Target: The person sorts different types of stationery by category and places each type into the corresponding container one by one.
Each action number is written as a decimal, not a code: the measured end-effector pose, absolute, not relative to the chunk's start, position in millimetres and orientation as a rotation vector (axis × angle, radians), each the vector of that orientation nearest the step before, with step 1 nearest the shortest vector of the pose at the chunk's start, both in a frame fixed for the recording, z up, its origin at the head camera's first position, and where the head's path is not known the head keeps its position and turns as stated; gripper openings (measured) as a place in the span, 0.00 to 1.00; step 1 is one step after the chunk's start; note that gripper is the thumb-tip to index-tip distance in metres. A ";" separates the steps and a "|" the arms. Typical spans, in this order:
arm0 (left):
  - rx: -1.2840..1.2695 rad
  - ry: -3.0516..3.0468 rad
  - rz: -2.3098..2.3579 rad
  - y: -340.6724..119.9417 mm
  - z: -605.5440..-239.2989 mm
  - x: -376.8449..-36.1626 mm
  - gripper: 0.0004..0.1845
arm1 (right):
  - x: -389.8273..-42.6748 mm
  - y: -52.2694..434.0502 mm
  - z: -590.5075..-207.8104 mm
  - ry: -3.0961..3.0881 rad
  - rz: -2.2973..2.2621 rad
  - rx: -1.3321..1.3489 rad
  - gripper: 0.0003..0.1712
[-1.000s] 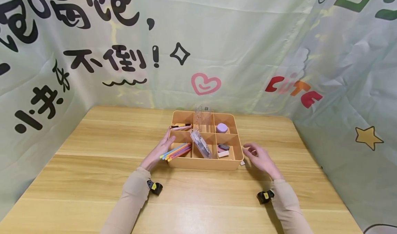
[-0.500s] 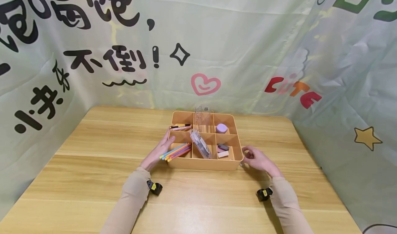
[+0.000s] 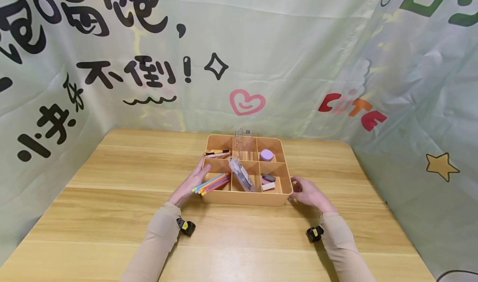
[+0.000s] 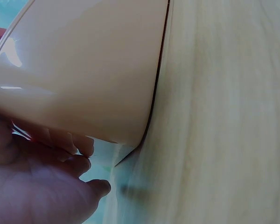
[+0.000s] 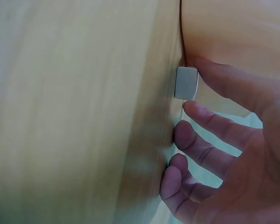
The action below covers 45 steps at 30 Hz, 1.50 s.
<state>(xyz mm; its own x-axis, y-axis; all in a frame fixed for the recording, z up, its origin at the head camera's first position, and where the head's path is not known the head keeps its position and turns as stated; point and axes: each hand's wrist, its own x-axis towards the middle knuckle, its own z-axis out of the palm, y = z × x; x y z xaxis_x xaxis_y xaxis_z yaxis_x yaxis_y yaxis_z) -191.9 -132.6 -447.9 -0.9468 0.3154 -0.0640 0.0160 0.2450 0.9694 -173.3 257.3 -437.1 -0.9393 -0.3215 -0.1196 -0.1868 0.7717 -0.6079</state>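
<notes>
In the head view a tan organizer box with six compartments sits on the table. My left hand grips its left wall, thumb over the rim and fingers along the outside, as the left wrist view partly shows. At the box's right front corner is my right hand. Its thumb and index finger pinch a small white eraser lying on the table against the box in the right wrist view; the other fingers are loosely bent. In the head view the hand hides that eraser.
The box holds coloured pens, a clear case leaning on a divider, a purple round container, a white eraser with a dark block, and more pens at back left. A printed cloth stands behind the table.
My right hand has moved left toward the box corner and closed its thumb and index finger on the small white eraser, covering it in the head view. My left hand stays put.
</notes>
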 end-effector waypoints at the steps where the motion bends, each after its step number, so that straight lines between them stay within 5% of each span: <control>1: 0.311 2.272 1.767 -132.6 -447.9 -191.8 0.35 | -173.3 257.1 -436.7 2.751 -0.906 -0.401 0.26; 14: 0.316 2.259 1.767 -134.1 -448.5 -191.5 0.35 | -170.8 254.2 -433.5 2.766 -0.879 -0.365 0.24; 21: 0.309 2.265 1.771 -134.8 -448.4 -191.1 0.35 | -171.3 254.5 -434.2 2.766 -0.876 -0.347 0.13; 45: 0.323 2.274 1.783 -132.6 -447.8 -191.1 0.35 | -171.1 257.1 -434.5 2.772 -1.000 -0.375 0.11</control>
